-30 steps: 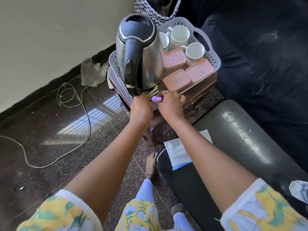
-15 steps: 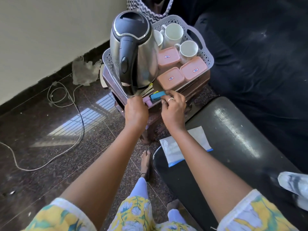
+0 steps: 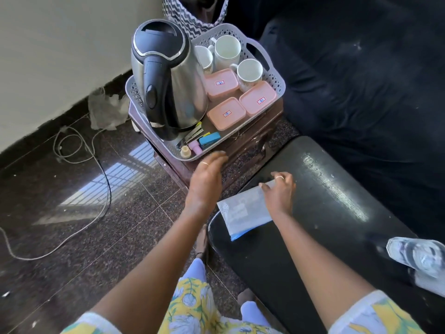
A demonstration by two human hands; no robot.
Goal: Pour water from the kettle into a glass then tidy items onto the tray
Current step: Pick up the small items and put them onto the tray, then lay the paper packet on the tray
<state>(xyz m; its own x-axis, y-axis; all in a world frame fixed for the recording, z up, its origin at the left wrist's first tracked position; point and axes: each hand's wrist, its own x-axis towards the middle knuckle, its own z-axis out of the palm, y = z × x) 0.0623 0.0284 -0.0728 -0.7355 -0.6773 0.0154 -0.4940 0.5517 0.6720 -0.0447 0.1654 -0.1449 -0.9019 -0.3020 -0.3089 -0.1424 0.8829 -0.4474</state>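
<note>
Both hands are leaving the tray (image 3: 277,75) at upper centre: right hand (image 3: 279,191) now pinching the packet (image 3: 243,210) mid-frame, left hand (image 3: 207,177) hovering wide, empty; the packet looks next for tidying.

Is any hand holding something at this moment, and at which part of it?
The right hand has its fingers on the far edge of the clear plastic pouch on the black stool; a true grip cannot be told. The left hand is open and empty.

Home living rm: dark sofa (image 3: 361,80), kettle (image 3: 168,75) (w/ cups (image 3: 249,72)) on tray (image 3: 277,80).
</note>
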